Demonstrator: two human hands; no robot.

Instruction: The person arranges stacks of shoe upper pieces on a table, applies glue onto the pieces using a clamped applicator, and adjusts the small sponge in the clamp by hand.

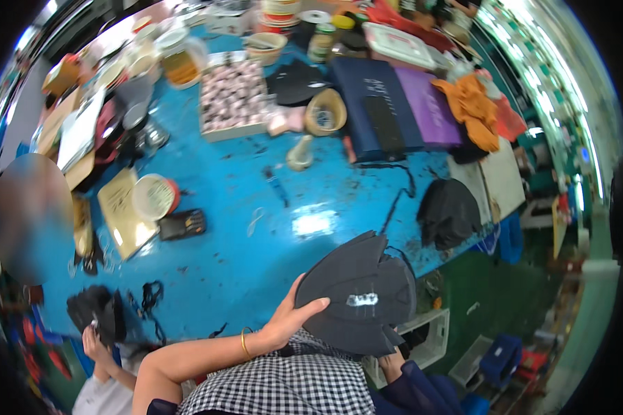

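My left hand [292,319] is closed on the left edge of a dark grey folded cloth piece [360,294], its thumb on top and its fingers underneath. The cloth looks like cap or bag panels laid together, rounded on one side and notched along its edges, with a small white label on its face. It is held above the near edge of the blue table [235,290]. At the cloth's lower right corner is my right hand [392,363]. Its fingers are hidden behind the cloth, so I cannot tell whether they grip it.
Another dark cloth piece [451,213] lies at the table's right edge. A box of small pink-and-white pieces [234,100], a navy box [367,104] and tubs stand at the back. At lower left, another person's hand [98,346] holds black cloth. A white crate [432,339] stands below, right.
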